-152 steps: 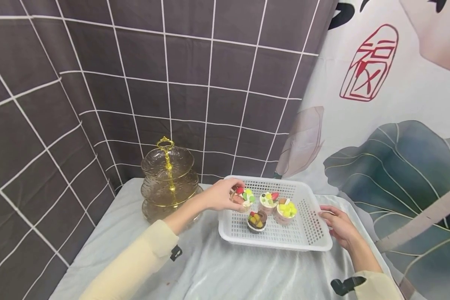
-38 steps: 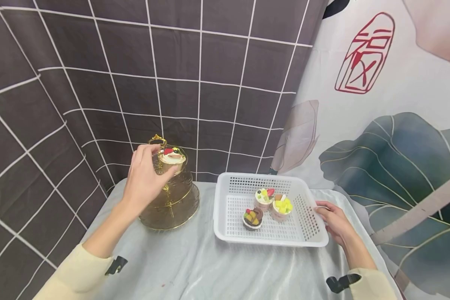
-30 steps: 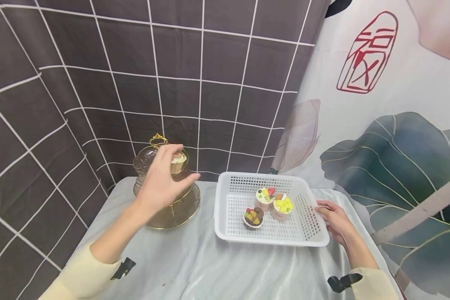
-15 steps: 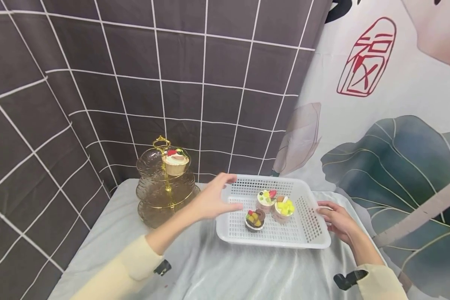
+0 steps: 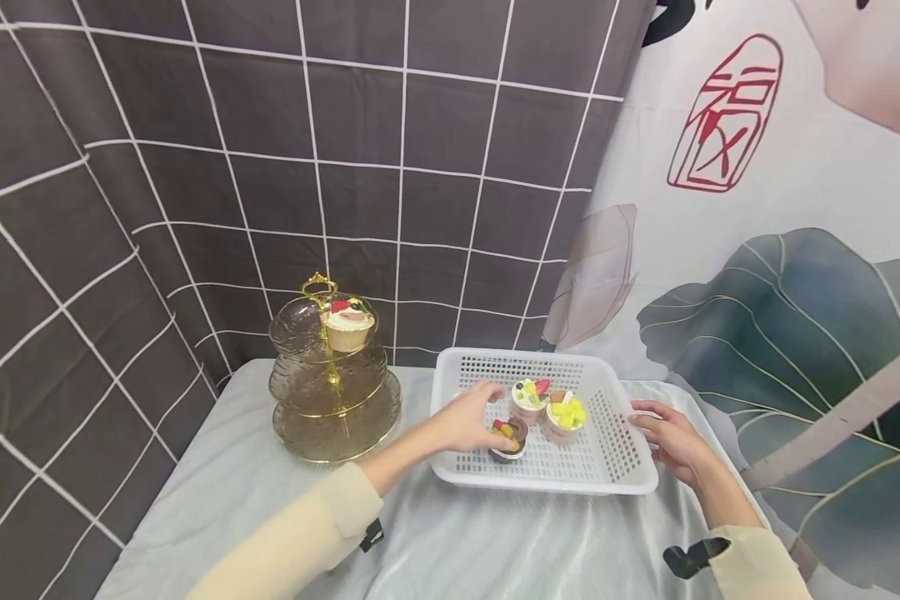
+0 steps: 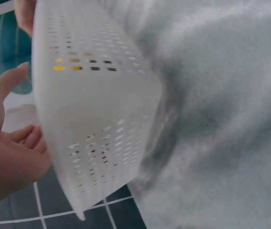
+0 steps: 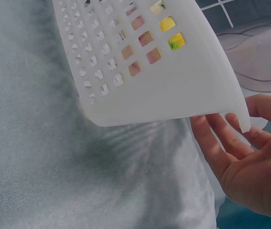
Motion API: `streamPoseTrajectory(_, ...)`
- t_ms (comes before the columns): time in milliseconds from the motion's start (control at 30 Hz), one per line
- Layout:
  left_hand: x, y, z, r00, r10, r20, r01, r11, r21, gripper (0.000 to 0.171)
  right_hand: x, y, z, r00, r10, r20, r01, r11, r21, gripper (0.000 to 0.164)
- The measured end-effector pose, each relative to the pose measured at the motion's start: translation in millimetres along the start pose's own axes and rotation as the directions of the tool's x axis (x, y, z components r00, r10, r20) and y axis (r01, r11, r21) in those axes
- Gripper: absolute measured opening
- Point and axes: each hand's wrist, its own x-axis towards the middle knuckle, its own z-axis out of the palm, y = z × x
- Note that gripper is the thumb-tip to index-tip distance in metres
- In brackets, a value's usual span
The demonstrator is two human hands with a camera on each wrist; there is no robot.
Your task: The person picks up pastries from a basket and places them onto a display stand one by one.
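My left hand [image 5: 465, 422] reaches over the left rim of a white perforated plastic basket [image 5: 555, 485]. Its thumb overlaps a chocolate cupcake [image 5: 521, 430] topped with fruit, and the fingers lie spread behind that cupcake. In the left wrist view, thumb and fingers of the left hand [image 6: 16, 164] stand apart beyond the basket wall [image 6: 92, 100]. My right hand [image 5: 675, 442] holds the basket's right rim; the right wrist view has the thumb above the lip and fingers [image 7: 212, 148] below. Two cream cupcakes, one with strawberry [image 5: 528, 398], one with yellow fruit cubes [image 5: 566, 417], sit in the basket.
To the left stands a three-tier glass cake stand [image 5: 337, 442] with a gold stem and handle. A cream cupcake [image 5: 348, 330] with red fruit rests on its top tier. Pale cloth [image 5: 270, 533] covers the table, and a dark grid-patterned curtain [image 5: 360, 200] hangs close behind.
My left hand carried the red-fruit cupcake from the basket to the stand's top tier and let go. It then came back right into the basket, to the chocolate cupcake. The right hand stayed.
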Motion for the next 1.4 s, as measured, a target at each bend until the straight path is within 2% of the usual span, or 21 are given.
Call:
streamPoseTrajectory(300,17.7,-7.7,16.3,0.994,-0.073,0.082,0.065,0.993,0.099,0.091,1,-1,2,1.000,0.003,-0.011,-0.002,1.000,0.023,0.055)
streamPoseTrajectory(467,18.5,-10.4,22.3,0.991,-0.098,0.085,0.090,0.991,0.099,0.087,1,-1,4,1.000,0.004,-0.018,-0.003,1.000,0.012,0.056)
streamPoseTrajectory(733,19.0,-12.7,35.9,0.991,-0.103,0.090,0.091,0.988,0.124,0.084,0,-3,3,1.000,-0.007,-0.027,0.008,1.000,0.011,0.055)
streamPoseTrajectory(1033,20.7,-16.7,49.8,0.983,-0.148,0.110,0.134,0.983,0.129,0.076,-1,-4,5,0.999,-0.001,-0.045,0.001,1.000,0.010,0.056)
streamPoseTrajectory(1233,19.0,-14.8,48.1,0.986,-0.153,0.065,0.145,0.983,0.111,0.068,-3,-3,5,0.999,-0.005,-0.050,0.006,1.000,0.007,0.056)
streamPoseTrajectory(1400,15.8,-10.0,33.1,0.992,-0.126,0.029,0.123,0.987,0.101,0.070,-4,-1,7,0.998,0.006,-0.056,-0.006,1.000,0.011,0.055)
